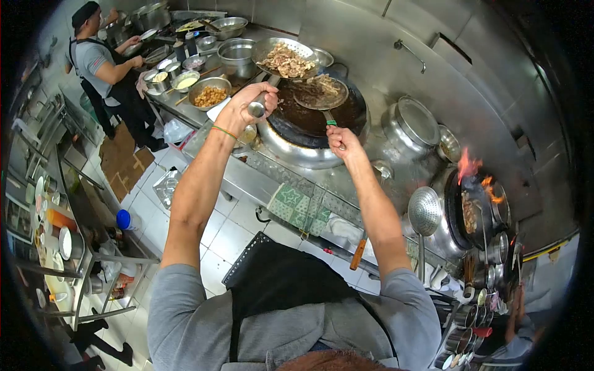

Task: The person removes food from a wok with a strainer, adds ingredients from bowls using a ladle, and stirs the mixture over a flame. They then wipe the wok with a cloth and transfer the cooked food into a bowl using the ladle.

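My left hand (pixel 247 110) is wrapped round the handle of a large perforated strainer (pixel 260 51), which holds browned pieces of food (pixel 286 60). The round end of its handle pokes out of my fist. My right hand (pixel 344 142) grips a flat round skimmer (pixel 322 98) by its handle, with a green band near the grip. More browned strips (pixel 319 85) lie at the skimmer's far side, just below the strainer. Both tools are over a wide wok (pixel 294 127) of dark liquid. Whether the skimmer touches the liquid, I cannot tell.
Left of the wok stand a bowl of orange-brown cubes (pixel 209 96) and a metal pot (pixel 237 54). A co-worker (pixel 102 68) stands farther left. To the right are a lidded pot (pixel 416 122), a hanging ladle strainer (pixel 425 211) and a flaming wok (pixel 473 213).
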{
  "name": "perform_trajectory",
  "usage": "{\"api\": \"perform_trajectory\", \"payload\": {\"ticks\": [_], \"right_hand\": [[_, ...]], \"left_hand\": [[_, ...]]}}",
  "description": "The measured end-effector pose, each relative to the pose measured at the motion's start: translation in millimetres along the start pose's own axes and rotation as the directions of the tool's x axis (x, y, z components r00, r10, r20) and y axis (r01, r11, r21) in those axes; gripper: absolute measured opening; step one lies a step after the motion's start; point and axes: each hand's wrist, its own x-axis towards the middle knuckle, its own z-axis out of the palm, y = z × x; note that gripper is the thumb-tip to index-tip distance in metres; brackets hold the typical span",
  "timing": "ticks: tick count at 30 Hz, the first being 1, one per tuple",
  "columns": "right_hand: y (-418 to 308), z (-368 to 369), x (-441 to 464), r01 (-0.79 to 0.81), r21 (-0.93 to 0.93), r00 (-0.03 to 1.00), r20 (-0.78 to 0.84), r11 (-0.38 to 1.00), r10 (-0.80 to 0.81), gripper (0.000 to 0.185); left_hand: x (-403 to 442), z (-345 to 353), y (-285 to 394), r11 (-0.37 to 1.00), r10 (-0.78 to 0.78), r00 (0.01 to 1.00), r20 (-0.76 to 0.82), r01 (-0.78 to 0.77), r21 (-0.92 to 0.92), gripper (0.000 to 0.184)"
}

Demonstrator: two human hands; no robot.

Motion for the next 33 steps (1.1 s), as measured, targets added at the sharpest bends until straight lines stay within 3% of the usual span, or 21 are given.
{"api": "perform_trajectory", "payload": {"ticks": [2, 7, 10, 12, 14, 16, 20, 24, 26, 28, 31, 33], "right_hand": [[10.5, -5.7, 9.7, 0.105, -0.026, 0.994, 0.016, 0.994, -0.105, 0.009], [18.2, -17.6, 18.4, 0.161, -0.022, 0.979, 0.132, 0.987, -0.156, 0.012], [13.1, -17.9, -1.6, 0.171, -0.049, 0.979, 0.126, 0.984, -0.163, 0.015], [5.1, -13.8, -25.9, 0.191, -0.091, 0.979, 0.084, 0.977, -0.184, 0.021], [-13.4, -14.3, -51.9, 0.205, -0.208, 0.971, 0.168, 0.956, -0.171, 0.020], [-33.3, -2.9, -77.5, 0.205, -0.278, 0.976, 0.127, 0.938, -0.176, 0.023], [-68.0, 40.2, -120.7, 0.201, -0.501, 0.977, 0.034, 0.842, -0.212, 0.027], [-86.4, 65.6, -125.5, 0.171, -0.687, 0.974, 0.009, 0.706, -0.227, 0.024], [-83.6, 72.3, -120.1, 0.199, -0.802, 0.930, -0.027, 0.563, -0.367, 0.021], [-82.8, 73.5, -123.6, 0.205, -0.813, 0.923, -0.024, 0.546, -0.384, 0.017], [-80.5, 68.5, -133.8, 0.190, -0.836, 0.931, -0.013, 0.515, -0.365, 0.017], [-73.5, 55.0, -129.2, 0.217, -0.824, 0.896, -0.045, 0.524, -0.441, 0.019]], "left_hand": [[2.7, -2.5, 0.7, 1.000, 0.009, 1.000, -0.002, -0.009, 0.011, 0.023], [2.1, -12.9, -3.6, 0.995, 0.074, 0.994, -0.075, -0.069, 0.068, 0.022], [3.9, -30.9, -2.9, 0.991, 0.109, 0.986, -0.124, -0.098, 0.086, 0.019], [3.8, -43.7, -5.0, 0.961, 0.219, 0.959, -0.179, -0.180, 0.210, 0.016], [10.2, -59.6, -4.5, 0.961, 0.210, 0.961, -0.178, -0.170, 0.217, 0.014], [20.1, -67.2, -8.9, 0.854, 0.387, 0.901, -0.196, -0.269, 0.445, 0.013], [44.5, -69.2, -15.0, 0.800, 0.445, 0.878, -0.177, -0.300, 0.520, 0.011], [69.8, -60.3, -22.0, 0.973, 0.191, 0.968, -0.163, -0.165, 0.162, 0.015], [79.5, -62.2, -27.4, 0.989, 0.129, 0.988, -0.081, -0.122, 0.085, 0.015], [80.2, -58.2, -35.0, 0.996, 0.002, 0.999, 0.036, 0.002, -0.087, 0.016], [79.9, -58.2, -38.4, 0.992, -0.021, 0.999, 0.041, 0.026, -0.123, 0.020], [80.6, -61.0, -40.7, 0.991, -0.034, 0.999, 0.039, 0.038, -0.125, 0.021]]}}
